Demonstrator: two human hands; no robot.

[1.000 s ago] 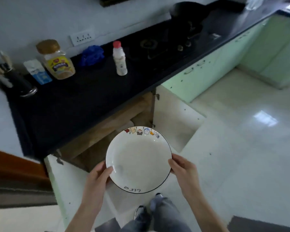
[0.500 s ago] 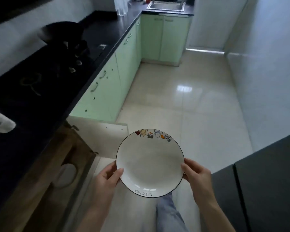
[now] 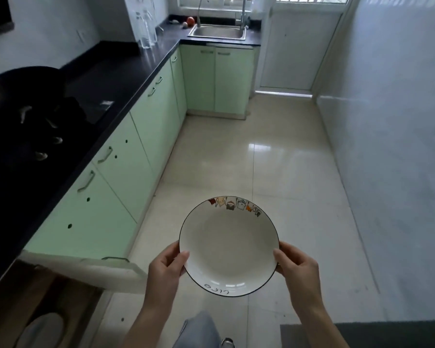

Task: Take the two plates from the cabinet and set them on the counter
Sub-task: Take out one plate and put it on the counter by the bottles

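— What do the hands have?
— Left hand [image 3: 170, 268] and right hand [image 3: 295, 266] clasp opposite rims of the white plate [image 3: 229, 247], level above the floor.
— And the counter?
— The black countertop [image 3: 126, 71] lies leftward, nearer the left hand.

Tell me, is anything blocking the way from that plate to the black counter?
Nothing visible does. The plate, held by the left hand and right hand, hangs over open floor; the counter lies to its left, with bare stretches.

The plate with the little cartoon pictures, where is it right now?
The plate is low in the head view, held by both hands above the floor, right of the green cabinets.
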